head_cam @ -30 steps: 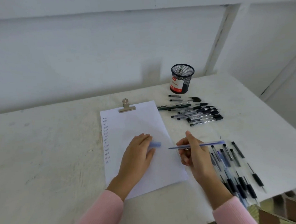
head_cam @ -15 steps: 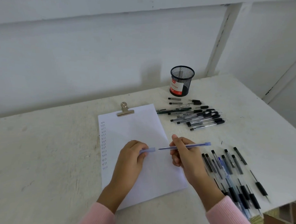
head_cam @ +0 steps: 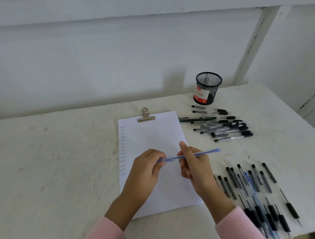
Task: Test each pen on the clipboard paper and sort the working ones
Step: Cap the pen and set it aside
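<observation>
Head camera view: over the clipboard paper [head_cam: 153, 135], the right hand [head_cam: 194, 162] grips a blue pen [head_cam: 206, 153] by its barrel, and the left hand [head_cam: 146, 166] pinches its cap [head_cam: 166, 159] at the tip end. Test scribbles [head_cam: 122, 151] run down the paper's left edge. Pens lie on the desk [head_cam: 56, 167] in a far group [head_cam: 225, 127] and a near group [head_cam: 253, 187], so sorting seems roughly midway.

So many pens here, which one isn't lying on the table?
The pale blue pen, gripped by the left hand and right hand above the paper; the other pens lie on the table.
</observation>
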